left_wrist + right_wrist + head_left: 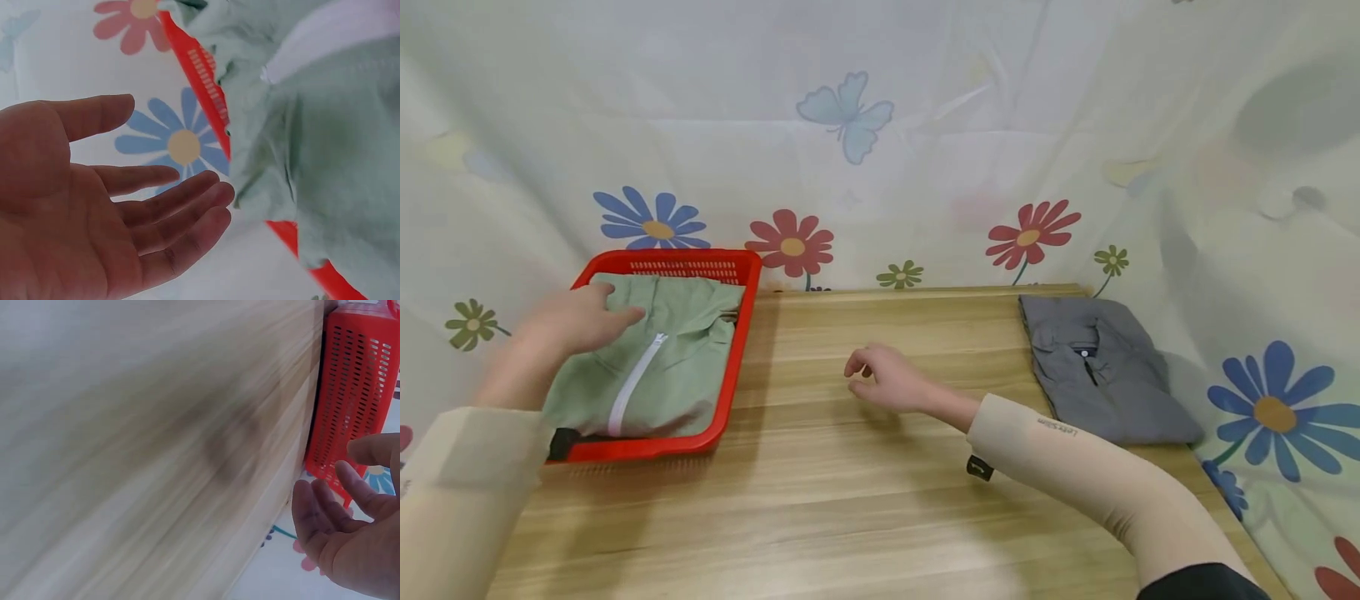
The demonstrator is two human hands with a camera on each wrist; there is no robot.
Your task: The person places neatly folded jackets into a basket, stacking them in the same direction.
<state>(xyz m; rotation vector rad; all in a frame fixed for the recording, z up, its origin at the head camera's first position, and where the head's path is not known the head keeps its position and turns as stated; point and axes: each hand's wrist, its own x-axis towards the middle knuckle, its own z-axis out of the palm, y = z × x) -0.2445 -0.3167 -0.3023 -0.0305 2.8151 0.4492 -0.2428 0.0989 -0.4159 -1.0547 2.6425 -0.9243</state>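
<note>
A pale green zip-front garment (688, 383) lies folded in a red plastic basket (747, 329) at the left of the table. My left hand (576, 321), slightly blurred, is over the basket's left side with its thumb pointing across the cloth. In the left wrist view that hand (112, 225) has its fingers extended and holds nothing; the garment's white zip strip (331, 37) shows beyond it. Above the middle of the table, my right hand (887, 379) hangs loosely curled and bare. The right wrist view puts its fingers (306, 506) before the basket's perforated side.
A folded dark grey garment (1105, 367) rests at the table's right edge, beyond my right forearm. The wooden table (865, 500) meets a flower-printed cloth backdrop (925, 192) behind and at both sides. A black item (562, 443) shows at the basket's front left corner.
</note>
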